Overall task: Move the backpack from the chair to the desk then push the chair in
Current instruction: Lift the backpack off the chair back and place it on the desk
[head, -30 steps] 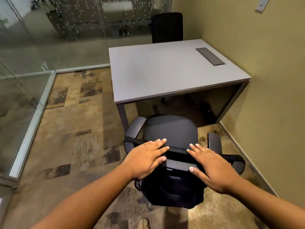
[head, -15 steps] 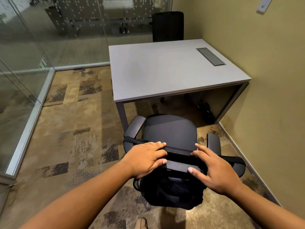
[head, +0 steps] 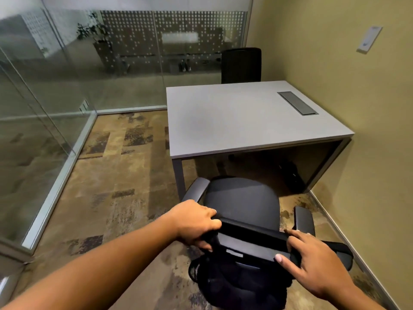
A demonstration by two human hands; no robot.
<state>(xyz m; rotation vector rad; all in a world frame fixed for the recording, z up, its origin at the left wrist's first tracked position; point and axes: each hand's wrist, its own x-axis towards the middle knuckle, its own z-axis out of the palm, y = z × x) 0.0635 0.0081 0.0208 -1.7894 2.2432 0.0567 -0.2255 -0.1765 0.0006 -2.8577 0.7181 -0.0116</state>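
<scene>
A black office chair [head: 241, 202] with grey armrests stands in front of the grey desk [head: 223, 121], its seat bare and its front near the desk's edge. My left hand [head: 196, 222] and my right hand [head: 317, 262] are both curled around the top bar of the backrest [head: 252, 231]. Under that bar hangs a black, bulky mass [head: 237, 285] with a loop at its left. I cannot tell whether it is the backpack or the chair's own back. No backpack shows on the desk top.
A flat cable hatch [head: 297, 102] sits in the desk near the yellow wall [head: 368, 153] on the right. A second black chair [head: 241, 63] stands behind the desk. Glass partitions [head: 44, 108] close off the left and back. Something dark [head: 290, 175] lies under the desk.
Both hands went from lying flat on the backrest top to fingers curled around it. My view has lifted and turned a little left.
</scene>
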